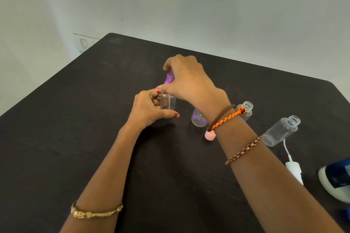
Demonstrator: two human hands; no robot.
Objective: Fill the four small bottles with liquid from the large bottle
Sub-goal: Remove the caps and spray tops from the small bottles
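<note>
My left hand [149, 108] grips a small clear bottle [168, 102] standing on the dark table [94, 119]. My right hand [186, 77] pinches the purple cap [169, 78] right above that bottle's neck. A second small bottle [198, 118] with a purple tint stands to the right, partly behind my right wrist. A third clear bottle [247, 109] with an open neck stands beyond the wrist. A fourth open bottle [280, 131] stands further right. The large white and blue bottle [335, 179] lies at the right edge, cut off by the frame.
A pink cap [210, 135] sits on the table under my right wrist. A white spray top with its tube [292, 166] lies near the large bottle. The table's far edge meets a pale wall [189, 5].
</note>
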